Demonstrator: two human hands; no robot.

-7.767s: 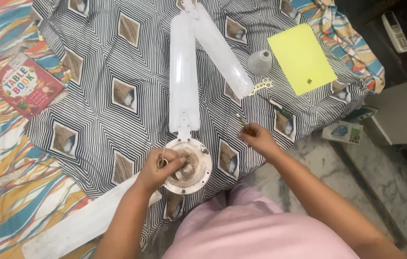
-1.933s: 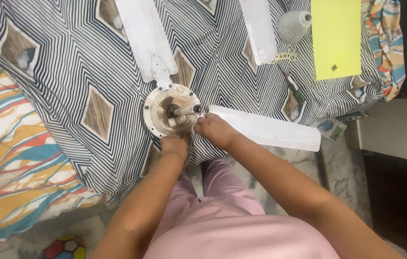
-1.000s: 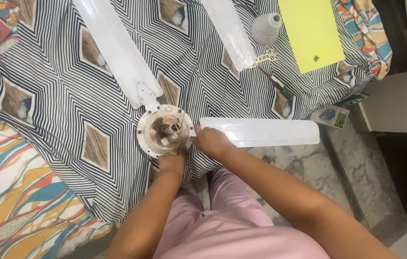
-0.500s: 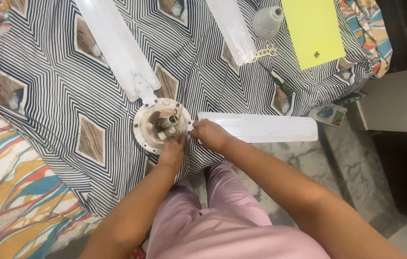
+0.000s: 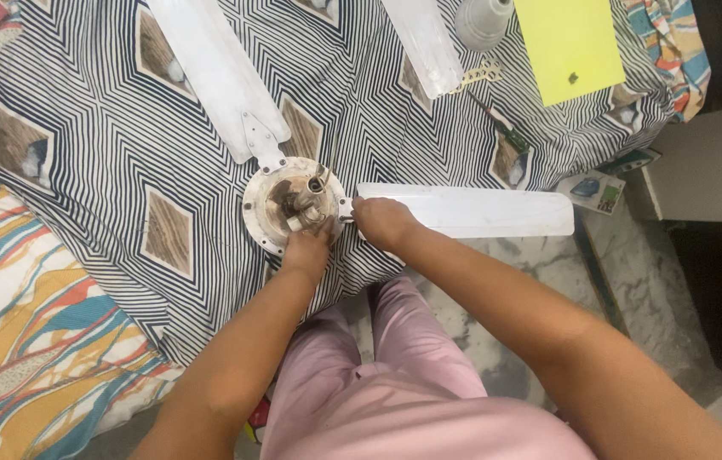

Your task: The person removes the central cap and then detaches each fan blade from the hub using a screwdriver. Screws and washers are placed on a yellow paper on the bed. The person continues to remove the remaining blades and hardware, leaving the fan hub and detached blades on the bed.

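Note:
A white ceiling fan lies on a black-and-white striped bedspread (image 5: 123,153). Its round motor hub (image 5: 260,217) faces up, rusty brown inside. One blade (image 5: 216,72) runs up and left from the hub. A second blade (image 5: 480,211) points right. My left hand (image 5: 308,247) grips the hub's near rim. My right hand (image 5: 382,223) is closed over the root of the right blade, next to its bracket. A third, loose blade (image 5: 425,43) lies apart at the top.
A yellow sheet (image 5: 570,43), a grey cone-shaped fan cover (image 5: 482,21) and a screwdriver (image 5: 497,123) lie at the top right. A small packet (image 5: 595,192) sits at the bed's edge. A colourful sheet (image 5: 29,341) covers the left; marble floor (image 5: 625,281) is on the right.
Over the frames the fan has been turned, so one blade now points right. My right hand has moved from the bedspread to that blade's root. The view shifted slightly.

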